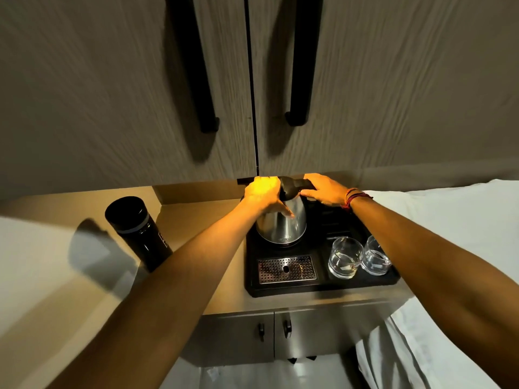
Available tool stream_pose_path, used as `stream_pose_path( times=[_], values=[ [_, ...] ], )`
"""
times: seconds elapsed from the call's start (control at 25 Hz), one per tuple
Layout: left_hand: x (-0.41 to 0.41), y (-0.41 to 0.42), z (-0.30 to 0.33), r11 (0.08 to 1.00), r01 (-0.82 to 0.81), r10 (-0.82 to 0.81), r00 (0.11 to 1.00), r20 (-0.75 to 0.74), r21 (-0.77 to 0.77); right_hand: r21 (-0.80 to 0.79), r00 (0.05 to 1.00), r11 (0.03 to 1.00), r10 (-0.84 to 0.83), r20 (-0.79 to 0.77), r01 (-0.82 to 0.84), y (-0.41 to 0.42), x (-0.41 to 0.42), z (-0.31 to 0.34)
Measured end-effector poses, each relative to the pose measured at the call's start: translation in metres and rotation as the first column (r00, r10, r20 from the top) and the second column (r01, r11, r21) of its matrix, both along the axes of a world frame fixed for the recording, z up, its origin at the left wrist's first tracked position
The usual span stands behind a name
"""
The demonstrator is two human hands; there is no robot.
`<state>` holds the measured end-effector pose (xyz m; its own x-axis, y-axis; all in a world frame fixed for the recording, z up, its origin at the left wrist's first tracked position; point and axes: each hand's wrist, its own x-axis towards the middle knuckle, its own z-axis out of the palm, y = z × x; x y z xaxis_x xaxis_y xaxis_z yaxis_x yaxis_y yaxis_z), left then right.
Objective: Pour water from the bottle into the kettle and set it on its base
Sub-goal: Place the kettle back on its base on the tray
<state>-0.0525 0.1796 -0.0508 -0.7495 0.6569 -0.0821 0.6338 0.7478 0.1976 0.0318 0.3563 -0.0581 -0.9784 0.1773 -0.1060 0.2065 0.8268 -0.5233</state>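
At nine o'clock of the black tray (365,284) stands the capped dark bottle (140,231), contents unseen, then the left hand (262,195) gripping the steel kettle (283,223) on the tray, the right hand (327,192) closed on its handle, and at three o'clock two glasses (359,256), seemingly empty.

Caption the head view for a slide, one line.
Both hands on the steel kettle on the black tray: left hand at its top, right hand on the handle; bottle stands left.
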Motion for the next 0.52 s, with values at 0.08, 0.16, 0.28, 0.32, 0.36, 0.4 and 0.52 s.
stream_pose_path(
  times=[0.08,0.16,0.28,0.32,0.36,0.4,0.52],
  values=[
    [0.001,-0.001,0.000,1.000,0.011,-0.011,1.000,0.008,-0.018,0.017,1.000,1.000,-0.020,-0.005,0.020,0.000,0.001,-0.003],
    [0.004,-0.002,-0.001,1.000,0.019,-0.019,1.000,0.007,-0.012,0.016,0.999,0.999,-0.043,-0.026,0.044,-0.001,0.005,-0.009],
    [0.008,-0.005,-0.004,1.000,0.010,-0.010,1.000,-0.023,-0.005,-0.024,0.991,0.996,-0.091,-0.095,0.089,-0.003,0.010,-0.017],
    [0.010,-0.006,-0.005,1.000,0.004,-0.004,0.999,-0.039,-0.014,0.014,0.986,0.995,-0.100,-0.130,0.102,-0.003,0.013,-0.020],
    [0.013,-0.008,-0.007,1.000,-0.002,0.000,0.998,-0.064,-0.026,0.091,0.980,0.988,-0.105,-0.169,0.121,-0.001,0.016,-0.024],
    [0.016,-0.009,-0.010,0.999,-0.004,0.001,0.995,-0.103,-0.033,0.181,0.972,0.972,-0.111,-0.208,0.150,0.000,0.020,-0.028],
    [0.024,-0.016,-0.020,1.000,-0.003,-0.004,0.972,-0.234,-0.031,0.321,0.947,0.918,-0.139,-0.291,0.233,0.002,0.024,-0.040]
  ],
)
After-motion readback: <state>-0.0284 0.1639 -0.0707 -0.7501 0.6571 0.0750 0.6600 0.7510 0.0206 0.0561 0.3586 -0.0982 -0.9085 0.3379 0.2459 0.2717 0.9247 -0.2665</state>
